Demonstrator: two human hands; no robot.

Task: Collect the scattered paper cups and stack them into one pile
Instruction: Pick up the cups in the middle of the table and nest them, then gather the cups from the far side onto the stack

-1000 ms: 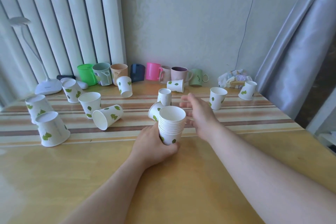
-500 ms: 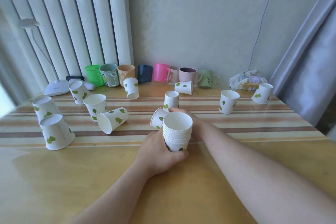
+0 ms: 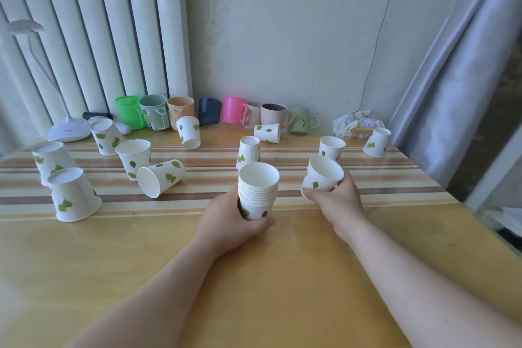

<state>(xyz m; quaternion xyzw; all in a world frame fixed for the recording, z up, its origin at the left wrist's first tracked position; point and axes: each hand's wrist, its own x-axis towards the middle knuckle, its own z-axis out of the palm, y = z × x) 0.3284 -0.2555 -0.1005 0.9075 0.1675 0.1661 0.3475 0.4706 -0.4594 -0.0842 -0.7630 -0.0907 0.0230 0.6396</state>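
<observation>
Centre frame: my left hand (image 3: 231,223) is wrapped around the stack (image 3: 257,192), standing on the tabletop (image 3: 282,277). Change: my right hand (image 3: 337,200), a second ago empty behind it, now pinches a loose cup (image 3: 323,175) right of the stack, tilted. Next: nest it. Many cups remain scattered.

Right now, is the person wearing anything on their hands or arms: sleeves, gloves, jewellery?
No. The left hand and right hand are bare, and both forearms are uncovered to the frame's edge: no sleeves, gloves, watch, rings or bracelets show.
</observation>
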